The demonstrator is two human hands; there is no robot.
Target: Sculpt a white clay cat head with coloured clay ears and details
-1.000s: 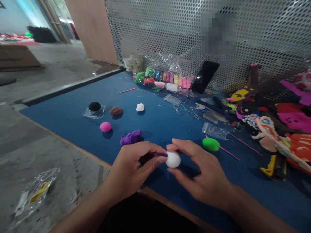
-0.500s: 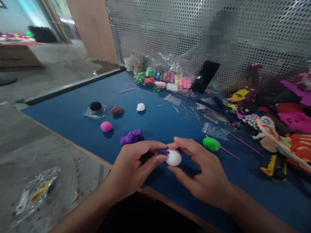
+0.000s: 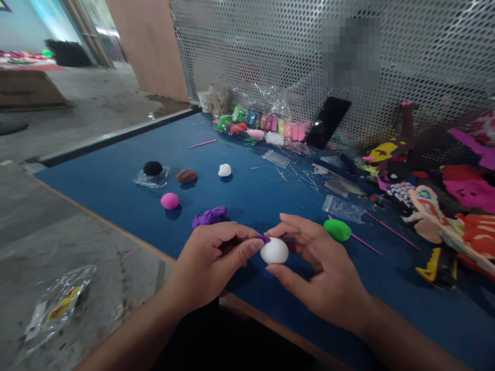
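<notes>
White ball [image 3: 274, 251] in right hand [image 3: 327, 270]

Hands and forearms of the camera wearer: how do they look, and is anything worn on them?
The left hand and right hand are ungloved, no rings visible. The left forearm and right forearm show no sleeve, watch or bracelet.

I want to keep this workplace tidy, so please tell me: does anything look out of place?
Yes: a clear plastic wrapper lies on the floor, like dropped litter. Thin strands also lie untidily scattered on the blue table.
</notes>
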